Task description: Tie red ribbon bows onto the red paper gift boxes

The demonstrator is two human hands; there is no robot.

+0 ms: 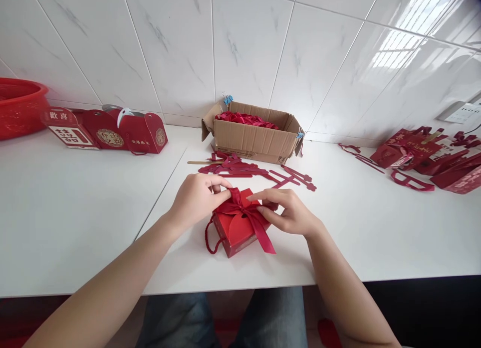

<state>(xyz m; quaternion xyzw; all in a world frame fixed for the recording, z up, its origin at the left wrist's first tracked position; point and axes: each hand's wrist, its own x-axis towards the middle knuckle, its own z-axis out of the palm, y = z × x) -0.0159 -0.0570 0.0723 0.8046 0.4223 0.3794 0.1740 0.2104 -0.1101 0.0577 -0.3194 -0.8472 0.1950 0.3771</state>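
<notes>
A small red gift box (pixel 233 228) lies near the front edge of the white table, turned at an angle. Across its top a dark red satin ribbon (pixel 263 232) is tied in a bow, one tail hanging over the front side. My left hand (pixel 201 195) pinches the bow's left loop between thumb and fingers. From the other side, my right hand (pixel 289 210) has its fingers closed on the right part of the bow. A twisted red cord handle (pixel 208 240) droops from the box's left side.
Behind the box lie loose red paper strips (pixel 240 167) and a cardboard carton (pixel 251 137) filled with red ribbon. Red gift boxes (pixel 108 130) line the left wall side, near a red basin (pixel 20 107). More red boxes (pixel 421 152) stand at right.
</notes>
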